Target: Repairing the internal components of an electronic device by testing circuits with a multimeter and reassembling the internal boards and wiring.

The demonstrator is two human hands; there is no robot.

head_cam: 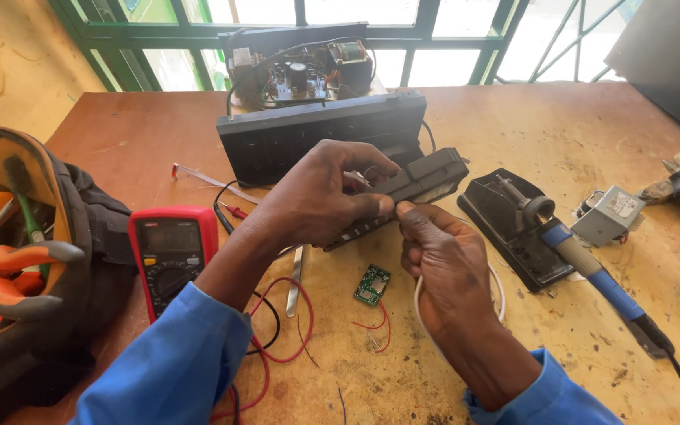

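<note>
Tabletop [513, 118]: worn brown board under a green-framed window, carrying everything here.
Tool bag [33, 260]: dark, at the near left edge, with orange-handled pliers inside.
Black casing [320, 134]: long and upright at the far middle, an open circuit assembly behind it.
Multimeter [171, 252]: red, lying flat left of the hands, its red and black leads trailing toward the near edge.
Soldering iron [584, 264]: blue-handled, resting in a black stand to the right.
Black plastic module [419, 182]: raised above the tabletop centre, held between both hands.
Left hand [320, 197]: clamped around the module's left end from above.
Right hand [442, 264]: closed, fingertips pinching the module's near edge; a white cable loops beneath it.
Green circuit board [372, 285]: small, flat on the tabletop just below the hands, with thin red wires.
</note>
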